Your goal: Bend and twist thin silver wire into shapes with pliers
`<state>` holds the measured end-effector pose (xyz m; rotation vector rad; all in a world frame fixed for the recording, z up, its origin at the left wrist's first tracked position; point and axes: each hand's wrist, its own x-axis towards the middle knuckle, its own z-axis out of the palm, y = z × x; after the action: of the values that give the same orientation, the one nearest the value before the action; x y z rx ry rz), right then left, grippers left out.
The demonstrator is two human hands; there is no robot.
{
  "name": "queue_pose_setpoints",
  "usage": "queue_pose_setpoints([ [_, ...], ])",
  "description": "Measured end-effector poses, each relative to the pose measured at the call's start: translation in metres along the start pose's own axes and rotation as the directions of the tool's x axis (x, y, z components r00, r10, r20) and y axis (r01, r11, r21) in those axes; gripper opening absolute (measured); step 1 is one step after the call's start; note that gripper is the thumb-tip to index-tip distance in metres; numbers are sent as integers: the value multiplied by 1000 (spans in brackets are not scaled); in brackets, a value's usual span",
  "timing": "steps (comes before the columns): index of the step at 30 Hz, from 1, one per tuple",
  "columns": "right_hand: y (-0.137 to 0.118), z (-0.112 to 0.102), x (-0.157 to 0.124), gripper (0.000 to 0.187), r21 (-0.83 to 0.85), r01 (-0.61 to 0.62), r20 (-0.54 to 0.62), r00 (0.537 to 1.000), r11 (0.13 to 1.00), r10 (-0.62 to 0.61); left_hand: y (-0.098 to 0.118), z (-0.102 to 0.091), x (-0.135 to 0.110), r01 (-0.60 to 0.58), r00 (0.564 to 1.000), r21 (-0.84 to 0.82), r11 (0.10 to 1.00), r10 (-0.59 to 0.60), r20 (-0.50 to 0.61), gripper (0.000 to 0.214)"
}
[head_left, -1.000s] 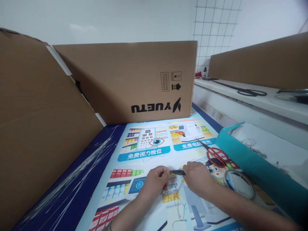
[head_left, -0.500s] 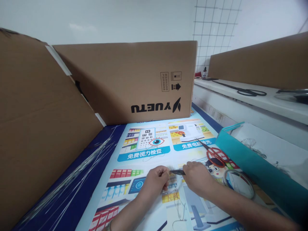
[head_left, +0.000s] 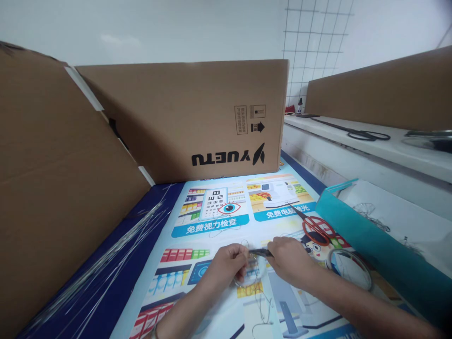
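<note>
My left hand (head_left: 226, 265) is closed in a pinch on a thin wire loop (head_left: 247, 278) that curls below and between my hands. Close beside it on the right, my right hand (head_left: 289, 260) grips a dark slim pair of pliers (head_left: 259, 253) whose tip points left and meets the wire at my left fingertips. Both hands rest low over a colourful printed poster (head_left: 219, 221) that covers the table.
Red-handled scissors (head_left: 312, 225) and a clear tape ring (head_left: 349, 269) lie right of my hands. A teal-edged tray (head_left: 370, 245) with wire pieces stands at the right. A bundle of straight wires (head_left: 106, 254) lies at the left. Cardboard boxes (head_left: 183, 117) wall the back and left.
My left hand has shifted slightly and the wire loop beneath it now shows more clearly. The right hand and pliers have hardly moved.
</note>
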<state>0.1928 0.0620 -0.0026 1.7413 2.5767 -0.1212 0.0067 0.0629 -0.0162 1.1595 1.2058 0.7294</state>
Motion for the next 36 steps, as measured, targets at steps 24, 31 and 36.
queue_pose_setpoints([
  [24, -12, -26, -26, 24, 169, 270, 211, 930, 948, -302, -5, -15, 3, -69, 981, -140, 988, 41, -189, 22],
  [31, -16, -23, -30, 21, 118, 337, 197, 914, 934, -354, -7, -15, 3, -82, 981, -139, 987, 54, -189, 22],
  [36, -12, -25, -27, 23, 147, 302, 194, 925, 942, -327, -4, -14, 3, -78, 983, -131, 988, 55, -174, 22],
])
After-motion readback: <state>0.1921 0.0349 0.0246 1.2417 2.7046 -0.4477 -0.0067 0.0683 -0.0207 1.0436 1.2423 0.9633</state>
